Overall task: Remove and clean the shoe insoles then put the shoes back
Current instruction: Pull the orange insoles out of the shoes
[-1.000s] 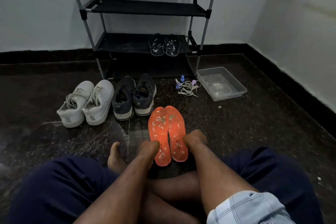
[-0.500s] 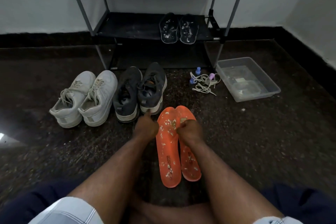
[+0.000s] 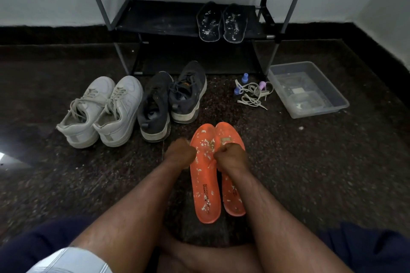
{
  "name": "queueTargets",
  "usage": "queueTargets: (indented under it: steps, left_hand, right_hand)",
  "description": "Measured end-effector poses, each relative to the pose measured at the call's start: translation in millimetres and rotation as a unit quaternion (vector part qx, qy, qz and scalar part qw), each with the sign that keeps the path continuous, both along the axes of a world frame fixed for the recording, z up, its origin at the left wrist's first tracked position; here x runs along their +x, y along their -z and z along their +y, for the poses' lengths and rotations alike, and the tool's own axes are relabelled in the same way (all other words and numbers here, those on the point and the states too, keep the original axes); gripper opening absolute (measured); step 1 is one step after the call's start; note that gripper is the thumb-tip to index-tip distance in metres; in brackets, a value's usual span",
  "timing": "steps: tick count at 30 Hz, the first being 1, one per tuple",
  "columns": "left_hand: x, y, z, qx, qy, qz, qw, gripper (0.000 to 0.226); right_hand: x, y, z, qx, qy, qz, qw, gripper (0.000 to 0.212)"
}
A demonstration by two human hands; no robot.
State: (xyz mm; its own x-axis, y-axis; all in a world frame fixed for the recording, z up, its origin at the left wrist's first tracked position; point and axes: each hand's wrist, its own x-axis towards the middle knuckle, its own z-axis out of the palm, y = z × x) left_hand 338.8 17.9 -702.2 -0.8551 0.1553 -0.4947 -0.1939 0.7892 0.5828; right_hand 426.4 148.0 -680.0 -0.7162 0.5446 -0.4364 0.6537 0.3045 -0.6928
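We are sitting on the floor with the two orange insoles lying side by side in front of us, and everything else is best placed from them. Our left hand is curled at the left edge of the left insole; whether it is pinching that edge or merely closed beside it, we cannot tell. Our right hand is curled over the right insole, seemingly gripping it near the forefoot. Both insoles are speckled with pale debris.

Just beyond the insoles the dark shoes are standing, with the white sneakers further left. Beyond and right of the insoles the clear tub is sitting, loose laces between it and the dark shoes. Well beyond the insoles, a black pair of insoles is resting on the rack shelf.

To clean well, we are probably wanting a firm grip near the toe end, lifting each insole level so flakes are not scattering, and working toward the tub.
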Motion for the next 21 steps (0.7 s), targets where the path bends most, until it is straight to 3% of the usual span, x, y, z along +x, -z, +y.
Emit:
queueTargets:
  steps: [3, 7, 12, 16, 21]
  left_hand:
    - [-1, -4, -7, 0.066, -0.076, -0.017, 0.995, 0.025]
    - [-2, -9, -25, 0.039, -0.086, -0.017, 0.995, 0.022]
    - [2, -16, -26, 0.043, -0.079, -0.014, 0.996, 0.019]
    - [13, -34, -8, 0.141, -0.131, -0.043, 0.98, 0.006]
    - [-4, -70, 33, 0.3, -0.174, -0.097, 0.933, 0.023]
  right_hand:
    - [0, -1, -5, -0.063, -0.016, 0.018, 0.998, 0.013]
    - [2, -5, -9, -0.183, -0.013, 0.034, 0.982, 0.025]
    - [8, -7, 0, -0.201, 0.046, 0.062, 0.977, 0.018]
    - [5, -14, 14, -0.223, 0.109, 0.102, 0.963, 0.016]
    - [-32, -44, 49, -0.241, 0.162, 0.171, 0.942, 0.015]
